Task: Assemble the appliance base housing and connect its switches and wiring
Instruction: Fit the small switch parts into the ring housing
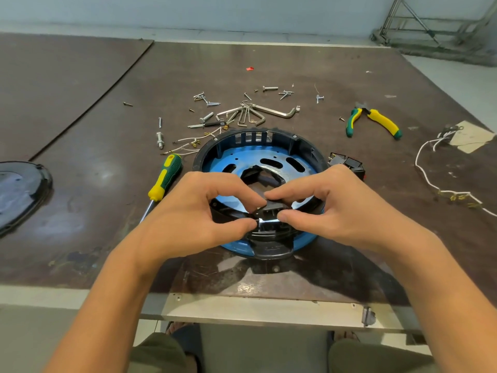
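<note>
Head: hands (200,211) pinched on housing (305,146)

Even, soft overhead light was recorded, with pale glare on the table (107,173), faint shadows and wide-angle edge bowing.

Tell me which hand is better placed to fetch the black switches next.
Right, probably. The switches lie just beyond the right hand, beside the housing; the left hand would have to cross over it. Both now pinch a black part at the near rim.
</note>
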Demonstrator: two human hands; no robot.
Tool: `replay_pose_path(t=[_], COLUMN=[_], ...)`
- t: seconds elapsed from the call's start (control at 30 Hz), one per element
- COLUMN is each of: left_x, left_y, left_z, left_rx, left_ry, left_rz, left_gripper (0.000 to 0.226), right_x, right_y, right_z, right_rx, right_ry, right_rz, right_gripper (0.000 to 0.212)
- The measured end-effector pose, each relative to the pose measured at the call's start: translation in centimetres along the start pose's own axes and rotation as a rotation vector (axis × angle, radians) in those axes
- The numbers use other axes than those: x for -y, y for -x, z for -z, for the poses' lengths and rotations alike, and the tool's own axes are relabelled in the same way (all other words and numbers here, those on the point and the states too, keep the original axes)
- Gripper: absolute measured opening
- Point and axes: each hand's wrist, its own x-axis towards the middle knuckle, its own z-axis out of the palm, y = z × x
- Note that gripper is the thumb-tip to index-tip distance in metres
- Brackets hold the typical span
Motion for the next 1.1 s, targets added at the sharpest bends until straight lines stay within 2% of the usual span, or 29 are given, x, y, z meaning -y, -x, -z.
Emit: replay_pose_path(t=[0.27, 0.47, 0.63, 0.77, 1.1], left_x=[0.11, -0.09, -0.03, 0.01, 0.29], left_y=[-0.09, -0.13, -0.22, -0.29, -0.46], left_z=[0.01, -0.14, -0.26, -0.47, -0.68], left_rx=[-0.02, -0.029, -0.037, -0.073, -0.09], left_ry=[-0.027, -0.017, -0.02, -0.015, -0.062], left_rz=[0.047, 0.011, 0.005, -0.048, -0.097], left_gripper=[0.018, 0.041, 0.016, 0.011, 0.007], right_x=[0.12, -0.3, -0.11, -0.11, -0.15], right_y=[0.07, -0.12, 0.07, 0.11, -0.06], right_z=[-0.17, -0.12, -0.11, -0.18, -0.07], right_rx=[-0.018, 0.03, -0.006, -0.05, -0.011], right_ry=[0.098, 0.031, -0.042, -0.125, -0.191], right_rz=[0.022, -0.062, -0.106, -0.167, -0.164], right_gripper=[0.034, 0.036, 0.042, 0.05, 0.027])
